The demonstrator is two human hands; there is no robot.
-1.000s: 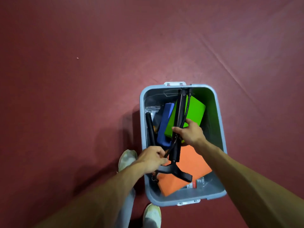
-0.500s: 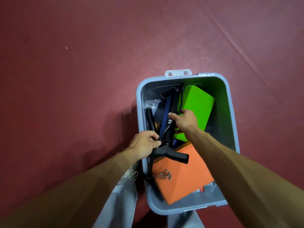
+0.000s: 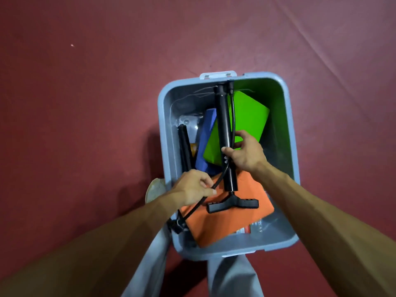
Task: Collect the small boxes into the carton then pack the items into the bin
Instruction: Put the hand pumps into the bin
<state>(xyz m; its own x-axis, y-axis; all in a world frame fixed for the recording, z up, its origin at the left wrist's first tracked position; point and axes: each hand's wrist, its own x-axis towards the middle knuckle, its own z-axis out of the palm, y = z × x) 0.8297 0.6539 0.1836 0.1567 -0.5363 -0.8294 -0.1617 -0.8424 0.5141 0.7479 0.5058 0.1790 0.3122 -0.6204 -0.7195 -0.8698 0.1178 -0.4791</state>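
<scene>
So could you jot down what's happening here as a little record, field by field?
Container: grey bin on a red floor
Item being packed: black pump, lying across the blocks, T-handle toward the person
Hands: right hand grips the pump's barrel; left hand pinches the hose
Also inside: green block, orange block, blue block
Carton: not in view
</scene>
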